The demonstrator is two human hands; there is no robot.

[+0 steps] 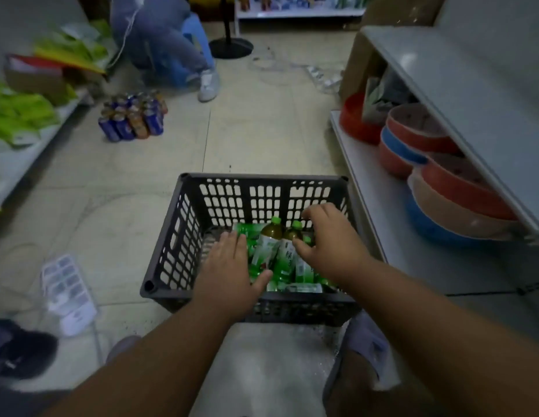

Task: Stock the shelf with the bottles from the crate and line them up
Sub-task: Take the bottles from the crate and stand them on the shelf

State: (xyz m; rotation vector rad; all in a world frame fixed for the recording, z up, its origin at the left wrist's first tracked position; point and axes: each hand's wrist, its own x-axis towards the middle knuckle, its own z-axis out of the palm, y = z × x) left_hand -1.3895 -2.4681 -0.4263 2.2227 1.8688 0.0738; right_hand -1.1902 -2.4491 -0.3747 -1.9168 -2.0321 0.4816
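The white shelf unit (pixel 460 94) runs down the right side of the aisle, its lower board (pixel 370 188) carrying a stack of red, blue and pink plastic basins (pixel 424 145), with bare board nearer the crate. On the floor tiles in front of the person sits the dark slatted crate (pixel 184 236), just beside that lower board. A cluster of blue and orange drink cans (pixel 132 118) stands well apart on the floor to the left, and another person (pixel 172 46) crouches further back.

Inside the crate lie the green-labelled tea bottles (pixel 280 266), jumbled over one another, two of them tilted up with green caps showing. Both bare hands are reaching down into the crate. The left hand (pixel 232 272) has its fingers straight and spread over the bottles on the left side, holding nothing. The right hand (pixel 328 239) has fingers loosely curved above the taller bottle (pixel 287 245); its grip has not closed on anything that I can see.

These look like full plastic bottles, so I'd judge them moderately heavy, firm but slightly squeezable, with slick label wrap. The shoulder just under the cap looks the surest place to take hold, since the bodies are wedged together.
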